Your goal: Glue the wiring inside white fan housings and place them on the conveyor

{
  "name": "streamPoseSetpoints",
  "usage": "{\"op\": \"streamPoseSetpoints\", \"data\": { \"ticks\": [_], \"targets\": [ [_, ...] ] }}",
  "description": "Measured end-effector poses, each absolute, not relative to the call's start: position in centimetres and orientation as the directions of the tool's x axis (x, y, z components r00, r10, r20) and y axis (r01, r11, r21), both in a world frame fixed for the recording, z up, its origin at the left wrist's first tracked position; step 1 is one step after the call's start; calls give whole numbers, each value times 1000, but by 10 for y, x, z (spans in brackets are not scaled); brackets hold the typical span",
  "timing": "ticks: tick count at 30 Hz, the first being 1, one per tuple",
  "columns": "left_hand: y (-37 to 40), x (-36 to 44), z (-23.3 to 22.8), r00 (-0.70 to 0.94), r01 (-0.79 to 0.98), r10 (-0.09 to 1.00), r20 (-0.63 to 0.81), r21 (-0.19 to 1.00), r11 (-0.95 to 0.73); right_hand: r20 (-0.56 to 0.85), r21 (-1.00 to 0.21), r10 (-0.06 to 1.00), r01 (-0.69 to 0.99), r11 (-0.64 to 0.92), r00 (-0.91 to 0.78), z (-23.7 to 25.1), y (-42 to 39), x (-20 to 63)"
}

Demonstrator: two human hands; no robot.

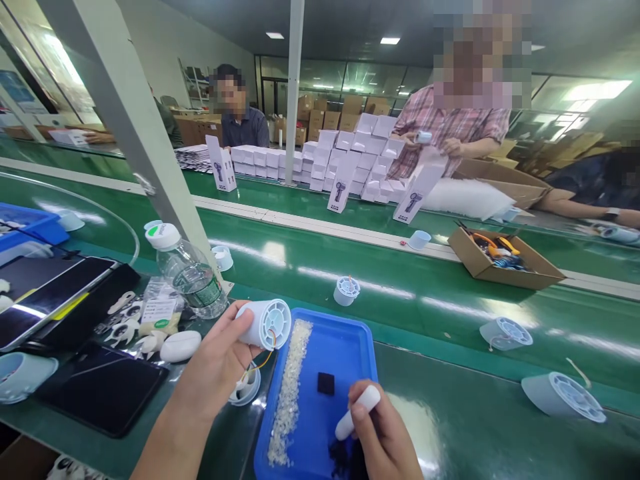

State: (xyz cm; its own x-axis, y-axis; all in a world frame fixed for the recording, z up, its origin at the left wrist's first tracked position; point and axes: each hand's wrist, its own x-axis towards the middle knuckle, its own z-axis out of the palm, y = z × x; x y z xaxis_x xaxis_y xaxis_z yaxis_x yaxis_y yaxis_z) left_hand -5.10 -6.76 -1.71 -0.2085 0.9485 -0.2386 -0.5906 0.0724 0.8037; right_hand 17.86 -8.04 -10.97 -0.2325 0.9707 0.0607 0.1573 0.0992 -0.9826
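With my left hand (220,363) I grasp a blue cup (256,324), wires (267,359) hanging, by the upper left of the tray (345,343). White bits (291,387), then a black square (326,383), lie inside; over the tray, my right hand (381,430) clasps a white stick (356,413).
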Motion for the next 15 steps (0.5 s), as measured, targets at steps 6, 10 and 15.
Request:
{"op": "streamPoseSetpoints", "data": {
  "ticks": [6, 10, 15],
  "targets": [
    [-70, -49, -12, -249, -659, 914, -320, 748, 82, 46, -989, 978, 127, 73, -203, -114, -82, 179],
    [-75, -49, -10, -272, -619, 904, -329, 779, 97, 170, -967, 970, 160, 198, -173, -111, -82, 180],
    [-79, -45, -13, -440, -384, 856, -272, 919, 95, 467, -831, 866, 245, 499, -178, -106, -70, 173]
  ]
}}
